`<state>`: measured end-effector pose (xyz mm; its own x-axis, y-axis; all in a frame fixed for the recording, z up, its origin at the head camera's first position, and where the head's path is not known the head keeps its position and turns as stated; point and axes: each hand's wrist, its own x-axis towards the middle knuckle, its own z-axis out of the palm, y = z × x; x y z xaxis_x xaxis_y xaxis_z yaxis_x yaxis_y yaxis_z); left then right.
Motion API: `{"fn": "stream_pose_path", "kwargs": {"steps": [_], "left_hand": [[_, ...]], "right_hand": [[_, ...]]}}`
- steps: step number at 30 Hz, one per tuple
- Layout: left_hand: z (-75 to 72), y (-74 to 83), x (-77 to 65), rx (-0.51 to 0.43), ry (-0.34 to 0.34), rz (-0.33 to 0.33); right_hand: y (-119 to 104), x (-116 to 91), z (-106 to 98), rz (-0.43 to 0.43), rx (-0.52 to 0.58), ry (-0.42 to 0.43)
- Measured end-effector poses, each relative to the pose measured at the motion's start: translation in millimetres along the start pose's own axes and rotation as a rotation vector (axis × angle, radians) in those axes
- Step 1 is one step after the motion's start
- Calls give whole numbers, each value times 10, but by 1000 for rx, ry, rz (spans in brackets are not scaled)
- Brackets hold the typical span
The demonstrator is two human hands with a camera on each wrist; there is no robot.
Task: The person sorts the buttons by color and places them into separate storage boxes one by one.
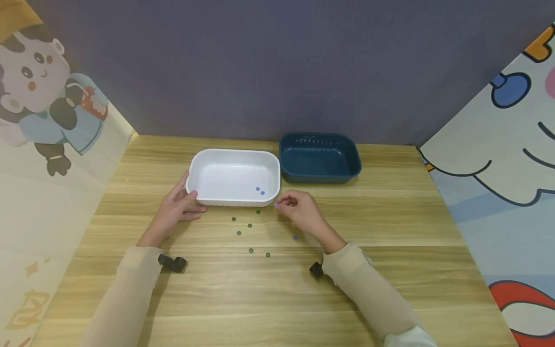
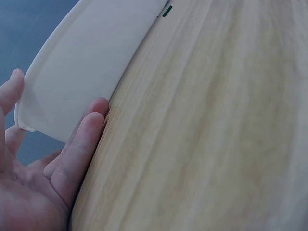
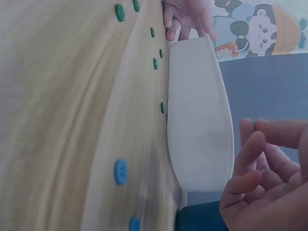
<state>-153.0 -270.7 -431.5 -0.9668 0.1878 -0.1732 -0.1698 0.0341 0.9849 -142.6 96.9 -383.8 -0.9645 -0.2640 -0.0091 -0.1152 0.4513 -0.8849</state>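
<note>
In the fingertips of the right hand [image 1: 303,210], a tiny blue button [image 1: 276,205] is pinched, just off the white tray's near right corner. My guess: super light, stiff, kinda slick, so grab it by the rim. The left hand [image 1: 171,208] rests loosely spread against the left end of the white tray [image 1: 225,182]. Two other blue buttons [image 1: 257,189] sit inside; green buttons [image 1: 249,225] dot the bench [image 1: 217,294], and a dark teal tray [image 1: 320,156] is right beside.
</note>
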Motion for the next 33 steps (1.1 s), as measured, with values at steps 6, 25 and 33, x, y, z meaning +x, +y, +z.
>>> {"fn": "stream_pose_path", "kwargs": {"steps": [6,25,33], "left_hand": [[0,13,-7,7,-3,-2],[-12,-2,-6,1,0,-15],[-10,0,1,-4,0,-21]], "right_hand": [[-55,77,29,32,48,-6],[-141,271,135,28,129,34],[-131,306,151,55,179,42]]}}
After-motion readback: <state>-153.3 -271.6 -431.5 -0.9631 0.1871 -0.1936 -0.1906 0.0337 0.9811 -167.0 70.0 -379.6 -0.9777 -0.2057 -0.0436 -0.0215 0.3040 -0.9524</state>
